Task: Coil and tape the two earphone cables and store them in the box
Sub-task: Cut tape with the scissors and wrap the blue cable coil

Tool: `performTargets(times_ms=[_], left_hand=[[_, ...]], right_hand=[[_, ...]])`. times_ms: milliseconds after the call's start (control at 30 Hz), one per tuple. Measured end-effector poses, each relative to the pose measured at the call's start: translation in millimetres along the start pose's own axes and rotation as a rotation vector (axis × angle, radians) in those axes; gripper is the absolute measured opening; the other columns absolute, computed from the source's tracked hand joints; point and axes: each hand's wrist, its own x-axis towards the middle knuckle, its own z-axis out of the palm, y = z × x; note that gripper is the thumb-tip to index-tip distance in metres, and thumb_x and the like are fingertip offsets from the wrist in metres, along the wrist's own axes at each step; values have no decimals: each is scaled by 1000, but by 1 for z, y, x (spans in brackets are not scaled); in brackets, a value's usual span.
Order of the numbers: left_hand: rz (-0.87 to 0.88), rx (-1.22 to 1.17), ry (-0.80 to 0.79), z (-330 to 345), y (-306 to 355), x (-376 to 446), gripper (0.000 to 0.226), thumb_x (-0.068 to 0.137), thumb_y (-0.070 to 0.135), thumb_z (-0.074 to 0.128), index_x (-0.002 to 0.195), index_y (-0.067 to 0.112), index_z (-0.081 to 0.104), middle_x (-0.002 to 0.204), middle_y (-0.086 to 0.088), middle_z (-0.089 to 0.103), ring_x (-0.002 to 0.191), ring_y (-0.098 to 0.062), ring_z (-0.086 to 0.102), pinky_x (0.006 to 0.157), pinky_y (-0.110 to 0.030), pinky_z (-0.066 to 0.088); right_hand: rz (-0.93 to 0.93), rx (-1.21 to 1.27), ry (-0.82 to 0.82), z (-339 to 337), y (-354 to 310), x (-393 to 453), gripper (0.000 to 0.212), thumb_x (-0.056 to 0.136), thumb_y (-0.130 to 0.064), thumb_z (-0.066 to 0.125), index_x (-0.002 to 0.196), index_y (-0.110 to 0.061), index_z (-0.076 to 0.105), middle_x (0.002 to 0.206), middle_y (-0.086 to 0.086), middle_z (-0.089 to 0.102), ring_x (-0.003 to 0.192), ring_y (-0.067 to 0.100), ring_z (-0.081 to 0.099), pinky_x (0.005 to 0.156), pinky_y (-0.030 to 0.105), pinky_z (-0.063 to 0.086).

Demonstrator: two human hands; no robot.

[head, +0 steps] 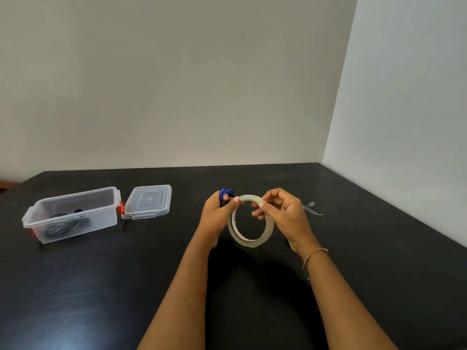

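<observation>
Just right of the frame's center, both hands meet above the dark table (pixel 101 286). The left hand (pixel 214 218) has its fingers curled around a coiled blue earphone cable (pixel 225 194), whose loops show above the knuckles, while its thumb and forefinger also pinch the upper left rim of a clear tape roll (pixel 250 221). The right hand (pixel 283 213) pinches the top of the same roll between thumb and fingers (pixel 260 205), the other fingers bent loosely behind it. The roll stands upright on edge between the 2 hands, its open middle facing the camera. A thin gold bracelet (pixel 313 253) circles the right wrist.

At the left of the frame, an open clear plastic box (pixel 75 198) with red latches sits on the table, and a black coiled earphone cable (pixel 68 224) lies inside on its floor. The clear lid (pixel 147 201) lies flat just to the right of the box, close to its red latch. To the right of the hands, a small strip of clear tape (pixel 312 208) rests on the table, partly hidden behind the right hand.
</observation>
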Motion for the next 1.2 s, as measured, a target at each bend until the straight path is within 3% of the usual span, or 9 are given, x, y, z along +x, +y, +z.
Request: performTargets(times_ms=[167, 467, 733, 867, 967, 1100, 1200], left_hand=[[9, 1, -4, 0, -2, 1, 13, 90, 10, 54, 84, 22, 53, 84, -2, 57, 76, -12, 54, 68, -21, 44], [27, 12, 1, 1, -2, 0, 14, 89, 9, 54, 84, 22, 52, 83, 2, 57, 76, -7, 54, 65, -17, 41], [21, 21, 4, 4, -4, 1, 15, 90, 11, 54, 83, 24, 51, 83, 2, 57, 77, -9, 54, 69, -19, 43], [27, 18, 2, 5, -4, 0, 15, 90, 11, 54, 84, 24, 52, 83, 3, 57, 76, -7, 55, 66, -18, 42], [35, 16, 9, 3, -4, -1, 13, 90, 11, 54, 84, 23, 52, 82, 3, 58, 76, -6, 55, 65, -18, 41], [28, 14, 16, 1, -5, 0, 13, 89, 11, 55, 83, 22, 52, 82, 1, 57, 76, -8, 55, 64, -18, 40], [29, 22, 19, 3, -4, 0, 14, 89, 11, 55, 82, 22, 52, 82, 1, 57, 76, -8, 54, 64, -17, 39]], right_hand=[[-29, -144, -64, -1, 2, -1, 16, 84, -6, 62, 97, -15, 60, 84, 3, 69, 65, 11, 68, 67, 21, 57], [-123, -251, -23, -1, 5, -4, 15, 81, -6, 65, 94, -13, 61, 83, 7, 71, 69, 15, 71, 70, 27, 59], [-155, -317, -12, 0, 6, -3, 13, 80, -10, 67, 90, -13, 61, 80, 3, 69, 69, 11, 71, 69, 23, 59], [-147, -320, -19, 0, 7, -3, 7, 81, -10, 67, 80, -10, 60, 75, 3, 68, 70, 10, 71, 65, 21, 58], [-158, -312, -17, 2, 8, -4, 15, 81, -10, 67, 70, -11, 57, 69, 1, 66, 70, 9, 71, 62, 22, 57], [-163, -275, -41, 3, 9, -5, 22, 83, -10, 65, 102, -16, 58, 79, 3, 69, 70, 8, 71, 67, 19, 58], [-163, -282, -33, 2, 9, -4, 18, 83, -10, 65, 100, -14, 61, 82, 7, 70, 71, 9, 71, 68, 22, 59]])
